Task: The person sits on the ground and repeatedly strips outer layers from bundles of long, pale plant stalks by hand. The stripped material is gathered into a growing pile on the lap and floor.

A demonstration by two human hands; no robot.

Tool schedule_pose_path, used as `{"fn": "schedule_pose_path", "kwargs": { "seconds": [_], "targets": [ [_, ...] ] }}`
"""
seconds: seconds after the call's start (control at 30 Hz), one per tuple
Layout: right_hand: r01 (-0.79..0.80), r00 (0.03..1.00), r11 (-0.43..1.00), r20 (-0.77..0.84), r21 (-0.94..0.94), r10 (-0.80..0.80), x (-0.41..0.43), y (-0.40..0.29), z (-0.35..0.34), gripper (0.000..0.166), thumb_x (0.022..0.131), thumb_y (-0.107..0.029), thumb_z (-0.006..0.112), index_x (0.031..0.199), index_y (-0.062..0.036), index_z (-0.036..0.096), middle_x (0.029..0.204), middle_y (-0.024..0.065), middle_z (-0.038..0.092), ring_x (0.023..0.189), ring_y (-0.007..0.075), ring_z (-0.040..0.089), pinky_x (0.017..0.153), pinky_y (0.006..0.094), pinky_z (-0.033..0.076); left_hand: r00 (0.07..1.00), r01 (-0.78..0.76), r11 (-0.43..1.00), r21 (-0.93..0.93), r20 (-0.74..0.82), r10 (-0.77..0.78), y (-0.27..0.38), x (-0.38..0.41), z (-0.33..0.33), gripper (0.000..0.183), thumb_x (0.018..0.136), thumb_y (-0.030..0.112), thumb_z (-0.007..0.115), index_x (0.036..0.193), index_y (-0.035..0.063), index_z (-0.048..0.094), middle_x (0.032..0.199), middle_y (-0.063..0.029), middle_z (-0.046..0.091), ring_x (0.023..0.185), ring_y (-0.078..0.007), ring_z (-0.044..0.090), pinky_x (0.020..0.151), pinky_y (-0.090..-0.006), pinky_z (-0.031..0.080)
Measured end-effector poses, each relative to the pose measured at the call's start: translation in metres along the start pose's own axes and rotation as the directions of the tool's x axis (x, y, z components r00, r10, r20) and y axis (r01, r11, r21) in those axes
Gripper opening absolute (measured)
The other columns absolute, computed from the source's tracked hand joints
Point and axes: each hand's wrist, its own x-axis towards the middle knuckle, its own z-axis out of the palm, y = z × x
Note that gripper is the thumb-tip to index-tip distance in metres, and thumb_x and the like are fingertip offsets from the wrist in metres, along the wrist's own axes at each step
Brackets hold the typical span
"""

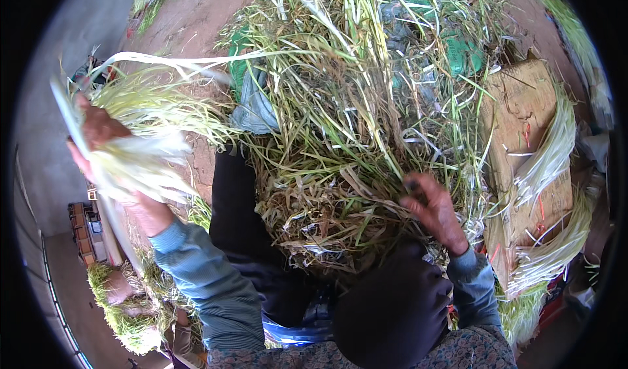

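Observation:
My left hand (pixel 105 133) is raised at the far left, holding a bunch of pale yellow-green plant stalks (pixel 142 165), blurred by motion. Long white stalks stretch from near it towards the middle. My right hand (pixel 434 207) is at the right edge of a large heap of green and dry brown leaves (pixel 333 187), thumb and fingers curled at a long green stalk (pixel 385 153). Whether the fingers close on that stalk cannot be told. More pale stalks (pixel 162 104) lie beyond my left hand.
A cardboard piece (pixel 525 104) at the right bears bundles of pale stalks (pixel 544 153) and red ties. Green sacking (pixel 461 55) shows within the heap. Leafy piles (pixel 117 315) lie at the lower left, beside part of another person (pixel 184 339).

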Motion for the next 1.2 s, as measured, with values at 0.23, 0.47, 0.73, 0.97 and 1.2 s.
{"fn": "schedule_pose_path", "kwargs": {
  "seconds": [0.23, 0.47, 0.73, 0.97, 1.2],
  "targets": [
    [-0.174, 0.956, 0.974, -0.212, 0.146, 0.203, 0.11, 0.024, -0.001, 0.024, 0.085, -0.022, 0.051, 0.083, 0.0006, 0.058, 0.063, 0.0102, 0.058, 0.053, 0.0164, 0.053, 0.048, 0.0303, 0.042, 0.647, 0.525, 0.847, -0.082, -0.608, -0.46, -0.171, -0.09, -0.069, 0.053, 0.077, 0.024, 0.059, 0.118, -0.0034, 0.037, 0.053, 0.0049, 0.034, 0.044, -0.007, 0.035, 0.042, -0.0211, 0.034],
    [-0.204, 0.973, 0.952, -0.158, -0.23, 0.171, 0.137, 0.067, 0.015, 0.027, 0.079, -0.031, 0.057, 0.079, -0.0047, 0.06, 0.068, 0.0137, 0.058, 0.057, 0.0243, 0.054, 0.056, 0.0338, 0.045, 0.586, 0.539, 0.819, -0.196, -0.611, -0.531, -0.198, -0.118, -0.066, 0.036, 0.085, 0.021, 0.049, 0.114, 0.0002, 0.046, 0.055, 0.0026, 0.034, 0.049, -0.0086, 0.032, 0.047, -0.0233, 0.029],
    [0.08, 0.948, 0.647, -0.258, 0.758, 0.186, 0.072, -0.033, -0.061, 0.017, 0.081, -0.017, 0.054, 0.082, -0.0002, 0.058, 0.074, 0.0079, 0.061, 0.057, 0.0127, 0.059, 0.051, 0.0268, 0.051, 0.782, 0.358, 0.931, -0.069, -0.522, -0.34, -0.157, -0.114, -0.053, 0.027, 0.082, 0.022, 0.054, 0.101, 0.0034, 0.05, 0.052, 0.0034, 0.035, 0.044, -0.0074, 0.031, 0.041, -0.022, 0.028],
    [-0.176, 0.964, 0.915, 0.253, 0.362, 0.085, 0.021, -0.036, -0.014, 0.008, 0.077, -0.007, 0.059, 0.08, 0.0006, 0.057, 0.063, 0.0009, 0.052, 0.057, 0.0083, 0.047, 0.051, 0.0245, 0.037, 0.667, 0.571, 0.821, 0.02, -0.594, -0.45, -0.181, -0.102, -0.031, 0.032, 0.08, 0.019, 0.058, 0.105, -0.0005, 0.051, 0.053, 0.001, 0.04, 0.045, -0.0095, 0.04, 0.043, -0.0265, 0.037],
    [0.072, 0.952, 0.997, 0.299, -0.014, -0.064, -0.01, -0.034, 0.005, 0.013, 0.074, -0.009, 0.062, 0.082, -0.0011, 0.055, 0.071, 0.0115, 0.051, 0.062, 0.0268, 0.054, 0.057, 0.0319, 0.044, 0.575, 0.736, 0.641, 0.218, -0.701, -0.422, -0.233, -0.1, -0.043, 0.019, 0.075, 0.014, 0.064, 0.084, -0.0009, 0.058, 0.055, -0.0041, 0.053, 0.043, -0.0128, 0.05, 0.041, -0.0255, 0.044]
  ]
}}
